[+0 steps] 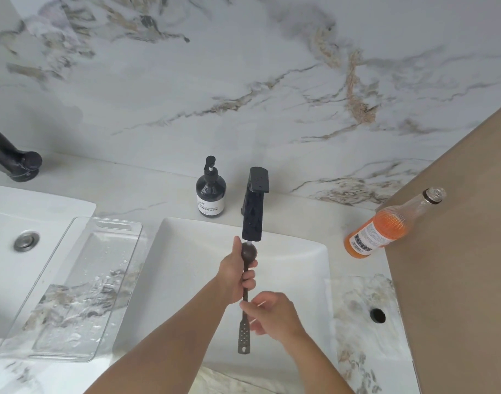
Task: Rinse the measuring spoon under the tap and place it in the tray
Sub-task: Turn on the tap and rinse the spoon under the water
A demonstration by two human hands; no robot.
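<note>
Measuring spoon (246, 282) was over sink (300, 268), bowl under tap (253, 214) spout; left hand (235, 275) fingers wrapped upper handle, right hand (272, 314) fingers pinched lower handle; tray (73, 285) on desk, left

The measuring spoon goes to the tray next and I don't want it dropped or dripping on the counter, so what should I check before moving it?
1. Spoon bowl under the spout: ok. The measuring spoon has its bowl right below the black tap.
2. Grip: ok. The left hand wraps the upper handle and the right hand pinches it lower down.
3. Rinse finished: cannot tell. A thin stream meets the bowl, but any residue is too small to see.
4. Tray free: ok. The clear tray holds only water droplets.
5. Path leftward: ok. Nothing stands between sink basin and tray.
</note>
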